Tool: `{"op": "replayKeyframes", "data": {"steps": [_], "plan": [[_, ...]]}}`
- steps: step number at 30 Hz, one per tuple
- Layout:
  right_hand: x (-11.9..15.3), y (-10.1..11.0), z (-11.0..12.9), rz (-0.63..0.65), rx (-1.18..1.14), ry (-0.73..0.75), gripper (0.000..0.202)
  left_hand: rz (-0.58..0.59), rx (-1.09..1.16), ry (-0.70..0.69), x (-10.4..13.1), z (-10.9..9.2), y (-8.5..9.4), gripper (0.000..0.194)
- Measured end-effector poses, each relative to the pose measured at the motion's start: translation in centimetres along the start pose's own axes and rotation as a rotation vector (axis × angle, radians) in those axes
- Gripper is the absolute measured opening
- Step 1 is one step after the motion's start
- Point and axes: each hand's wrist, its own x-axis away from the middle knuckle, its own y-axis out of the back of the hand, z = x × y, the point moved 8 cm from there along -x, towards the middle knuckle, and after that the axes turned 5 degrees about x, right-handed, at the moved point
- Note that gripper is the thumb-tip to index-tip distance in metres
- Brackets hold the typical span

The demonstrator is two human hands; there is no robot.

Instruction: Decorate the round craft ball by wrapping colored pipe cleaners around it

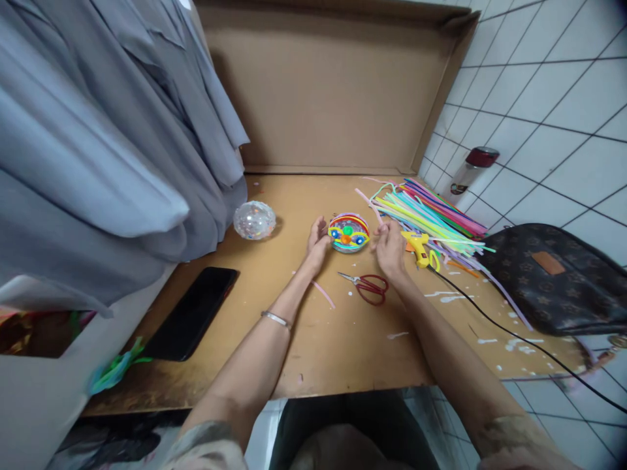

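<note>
Left hand (pixel 318 240), fingers slightly curved, at the left edge of a round, clear-bodied ornament (pixel 346 239) trimmed with red and yellow bands, yellow-outlined blue eye shapes, an orange ball and a green ball; whether the fingers grip it or merely rest against it cannot be told. Right hand (pixel 389 245), narrow, its fingertips pinched on a thin, pale pink fuzzy stem (pixel 365 197) that slants up and to the left, just beside the ornament's right edge. The ornament lies between the two hands on the yellow-brown wooden surface (pixel 343 352).

Nearer the person, red-handled metal scissors (pixel 372 289) lie with their blades pointing left, and a short pink strip (pixel 323 295) lies beside the left forearm. Right of the right hand are a yellow glue gun (pixel 417 247) with a black cord and, behind it, a loose bundle of multicoloured fuzzy stems (pixel 431 209). A brown patterned handbag (pixel 563 281) occupies the right end; a clear bottle with a dark red cap (pixel 470 173) stands by the white tiled wall. To the left are a transparent, speckled ball (pixel 255 220) and a black smartphone (pixel 193 313), with grey hanging cloth (pixel 98 130) alongside.
</note>
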Motion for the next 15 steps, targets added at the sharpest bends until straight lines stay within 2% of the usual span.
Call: {"op": "replayKeyframes", "data": {"steps": [5,11,15], "plan": [[0.4,-1.3,-0.3,0.058,-0.099,-0.008,0.026,0.077,0.02,0.024,-0.1,0.8,-0.7,0.068],[0.1,-1.5,-0.8,0.032,-0.141,0.025,0.028,0.085,-0.135,-0.138,0.2,-0.5,-0.6,0.057],[-0.1,-1.7,-1.3,0.05,-0.13,0.005,0.025,0.078,-0.177,-0.17,0.6,-0.8,-0.7,0.055]]}}
